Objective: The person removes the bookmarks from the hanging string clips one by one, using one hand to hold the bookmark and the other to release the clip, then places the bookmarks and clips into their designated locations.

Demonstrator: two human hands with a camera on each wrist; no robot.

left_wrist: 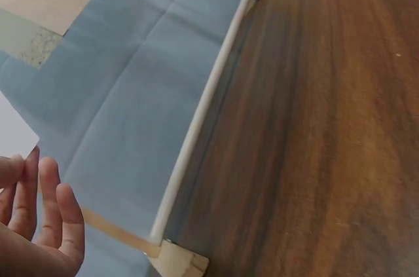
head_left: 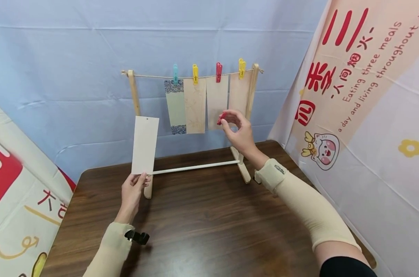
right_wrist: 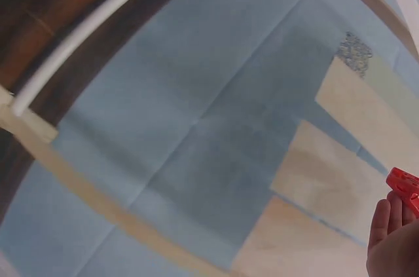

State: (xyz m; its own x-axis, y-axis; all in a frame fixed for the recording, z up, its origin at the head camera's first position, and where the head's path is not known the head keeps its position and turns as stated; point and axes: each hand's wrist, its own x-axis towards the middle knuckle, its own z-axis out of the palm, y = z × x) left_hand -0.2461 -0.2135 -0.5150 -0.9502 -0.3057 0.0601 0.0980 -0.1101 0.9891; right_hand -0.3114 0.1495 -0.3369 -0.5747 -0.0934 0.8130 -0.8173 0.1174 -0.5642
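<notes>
A plain white card [head_left: 145, 144] with a small hole near its top stands upright in my left hand [head_left: 133, 192], which pinches its bottom edge in front of the rack's left post. My right hand [head_left: 239, 132] pinches a red clothespin [head_left: 221, 118] between thumb and fingertips, in front of the hanging cards. In the right wrist view the same red clothespin [right_wrist: 404, 185] shows at the fingers. Along the rack's string [head_left: 154, 76] hang a blue-patterned card [head_left: 176, 107], a tan card [head_left: 194, 105] and two pale cards, held by a blue, two yellow and one red clothespin.
The wooden rack's posts [head_left: 134, 94] stand on feet, joined low down by a white rod [head_left: 195, 167]. It rests on a dark wooden table [head_left: 202, 223]. Pale blue cloth [head_left: 91, 77] hangs behind, and printed cloth [head_left: 368, 115] lines the right side.
</notes>
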